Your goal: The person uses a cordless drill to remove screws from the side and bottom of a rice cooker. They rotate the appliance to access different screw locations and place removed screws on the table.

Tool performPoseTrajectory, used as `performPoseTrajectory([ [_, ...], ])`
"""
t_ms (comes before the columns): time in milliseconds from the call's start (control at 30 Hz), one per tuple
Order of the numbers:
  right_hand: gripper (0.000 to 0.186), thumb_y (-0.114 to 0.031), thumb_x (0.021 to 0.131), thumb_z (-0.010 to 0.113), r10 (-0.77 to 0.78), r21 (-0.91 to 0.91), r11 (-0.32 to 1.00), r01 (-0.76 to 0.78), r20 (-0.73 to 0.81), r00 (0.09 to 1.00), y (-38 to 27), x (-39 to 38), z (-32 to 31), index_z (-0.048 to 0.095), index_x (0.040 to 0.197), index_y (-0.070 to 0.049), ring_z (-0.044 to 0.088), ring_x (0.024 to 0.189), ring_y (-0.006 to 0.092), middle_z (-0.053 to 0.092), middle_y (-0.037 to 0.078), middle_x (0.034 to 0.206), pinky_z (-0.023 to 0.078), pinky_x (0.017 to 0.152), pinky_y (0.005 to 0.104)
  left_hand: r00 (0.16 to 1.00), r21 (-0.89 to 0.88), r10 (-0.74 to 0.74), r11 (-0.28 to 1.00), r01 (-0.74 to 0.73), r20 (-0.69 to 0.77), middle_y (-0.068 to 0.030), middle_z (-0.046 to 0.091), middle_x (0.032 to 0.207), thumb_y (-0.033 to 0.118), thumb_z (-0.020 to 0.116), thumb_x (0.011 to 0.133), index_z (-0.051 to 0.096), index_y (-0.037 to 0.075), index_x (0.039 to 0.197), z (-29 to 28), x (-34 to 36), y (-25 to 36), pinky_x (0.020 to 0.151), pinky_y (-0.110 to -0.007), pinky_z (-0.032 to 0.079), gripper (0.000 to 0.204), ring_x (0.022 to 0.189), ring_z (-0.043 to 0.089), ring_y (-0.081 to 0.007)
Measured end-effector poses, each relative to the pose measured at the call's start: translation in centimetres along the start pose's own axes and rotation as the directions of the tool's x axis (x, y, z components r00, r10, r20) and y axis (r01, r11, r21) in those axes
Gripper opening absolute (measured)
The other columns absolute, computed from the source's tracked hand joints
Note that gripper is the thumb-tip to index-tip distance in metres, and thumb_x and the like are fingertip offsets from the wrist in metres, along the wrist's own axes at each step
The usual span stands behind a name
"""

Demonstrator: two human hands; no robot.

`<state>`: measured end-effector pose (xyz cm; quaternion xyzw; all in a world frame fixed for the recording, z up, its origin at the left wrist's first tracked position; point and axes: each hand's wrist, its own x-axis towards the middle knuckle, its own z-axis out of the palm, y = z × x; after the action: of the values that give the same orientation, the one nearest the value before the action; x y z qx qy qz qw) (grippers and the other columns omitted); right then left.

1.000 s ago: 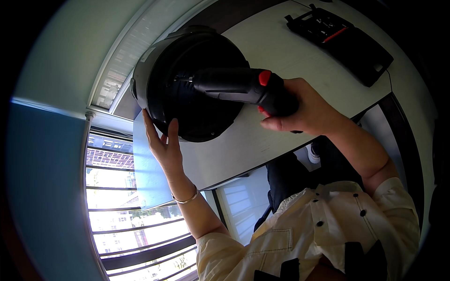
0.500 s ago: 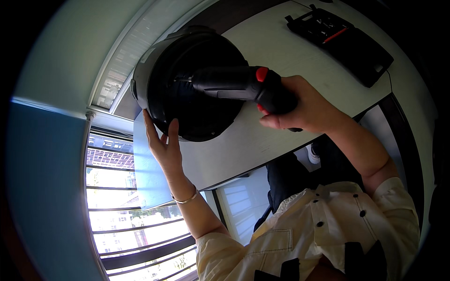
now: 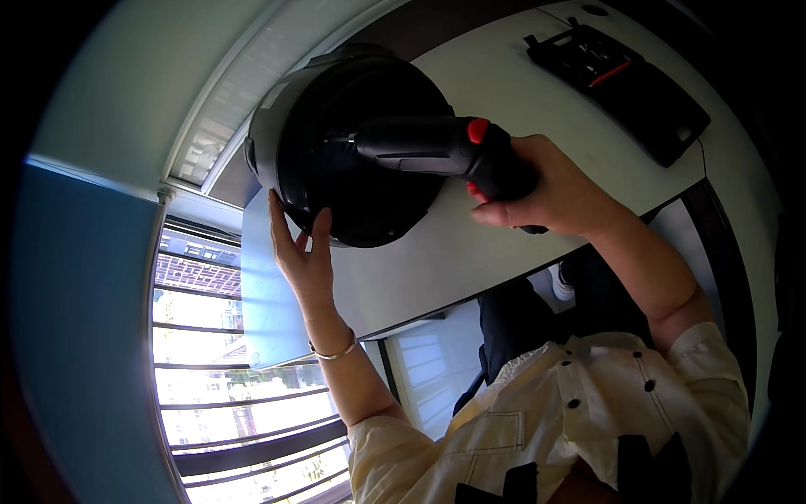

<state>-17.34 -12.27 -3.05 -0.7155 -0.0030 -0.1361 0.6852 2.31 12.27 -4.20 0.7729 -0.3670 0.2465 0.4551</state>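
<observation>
A round appliance with a glossy black face and grey side wall (image 3: pixel 374 197), perhaps an electric cooker, rests on the table. My right hand (image 3: pixel 546 189) is wrapped round the handle of a black cordless screwdriver (image 3: pixel 420 147) with red buttons. Its thin metal bit points left at the dark face; whether the tip touches a screw is too dark to see. Against the appliance's near-left edge lies my left hand (image 3: pixel 304 260), its fingers stretched along the side wall and the thumb apart at the black face.
The pale table (image 3: pixel 495 92) carries an opened black tool case (image 3: pixel 630 97) with bits and a red strip at the far right. A window with horizontal bars (image 3: pixel 243 395) is on the left, below a pale ledge. A blue panel (image 3: pixel 84 319) covers the left wall.
The whole view has shifted slightly, so the appliance and case sit a little farther right. Both hands keep their places on the screwdriver and the appliance.
</observation>
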Motion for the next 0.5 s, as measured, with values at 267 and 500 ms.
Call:
performPoseTrajectory([
  [267,0.022,-0.011,0.062,0.075,-0.013,0.023,1.000,0.013,-0.004,1.000,0.3,0.2,-0.8,0.059,0.077,-0.005,0.054,0.056,0.0095,0.058,0.001,0.067,0.043,0.052,0.0238,1.000,0.081,-0.010,0.997,0.008,0.025,-0.0210,0.045,0.134,0.020,0.076,0.075,0.043,0.008,0.134,-0.2,1.3,0.8,0.091,-0.047,0.048,0.069,0.122,0.047,-0.0339],
  [500,0.025,-0.014,0.065,0.073,-0.100,-0.120,0.988,0.098,-0.017,0.995,0.6,0.3,-1.6,0.062,0.085,-0.003,0.054,0.059,0.0130,0.056,0.002,0.067,0.044,0.058,0.0275,0.996,0.016,-0.029,0.999,0.027,0.089,-0.0224,0.048,0.131,0.019,0.076,0.075,0.040,0.006,0.136,0.2,2.0,1.8,0.092,-0.049,0.047,0.072,0.123,0.047,-0.0362],
])
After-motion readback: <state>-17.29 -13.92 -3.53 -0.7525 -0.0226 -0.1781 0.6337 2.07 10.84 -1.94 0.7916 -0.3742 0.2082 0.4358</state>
